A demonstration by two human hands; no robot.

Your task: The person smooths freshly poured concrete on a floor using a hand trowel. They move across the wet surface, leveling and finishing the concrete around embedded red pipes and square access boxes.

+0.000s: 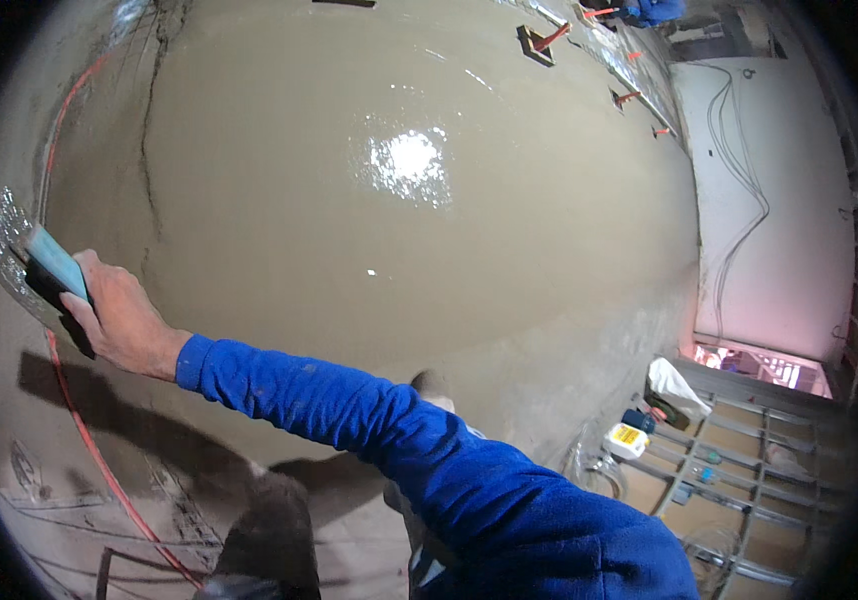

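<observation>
My right hand (pixel 129 318) reaches far to the left, its arm in a blue sleeve (pixel 319 395) crossing the lower middle. The fingers are wrapped round the light blue handle (pixel 57 262) of a plastering trowel. Its shiny, smeared metal blade (pixel 4 240) lies on the far side of the handle. I cannot tell whether the blade touches the surface behind it. Beside the hand spreads a broad, smooth, grey-brown coated surface (pixel 279 210) with a bright wet glare in its middle. My left hand is out of view.
A red cable (pixel 84 430) curves down the left side, and a dark crack (pixel 149 150) runs near it. At upper right is a dark square frame with a red-orange tube (pixel 552 38). A white container (pixel 626 441) stands beside a metal grid (pixel 749 490) at lower right.
</observation>
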